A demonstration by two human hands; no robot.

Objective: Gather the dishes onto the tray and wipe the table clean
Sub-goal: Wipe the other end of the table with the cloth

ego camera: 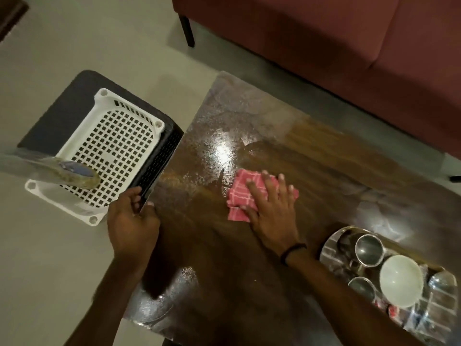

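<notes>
A pink checked cloth (240, 188) lies on the glossy brown table (224, 245), near its middle. My right hand (272, 208) presses flat on the cloth with fingers spread. My left hand (132, 221) grips the table's left edge, beside a black slatted basket edge (162, 158). At the right end stands a shiny steel tray (329, 248) holding two steel cups (369, 249) (361, 287), a white bowl (401, 280) and some clear glassware (441, 283). The far part of the table top looks wet and speckled.
A white perforated basket (112, 151) sits on a dark stool (62, 113) left of the table, with a blurred clear bottle (74, 174) lying over it. A maroon sofa (324, 46) stands behind the table. Pale floor surrounds the stool.
</notes>
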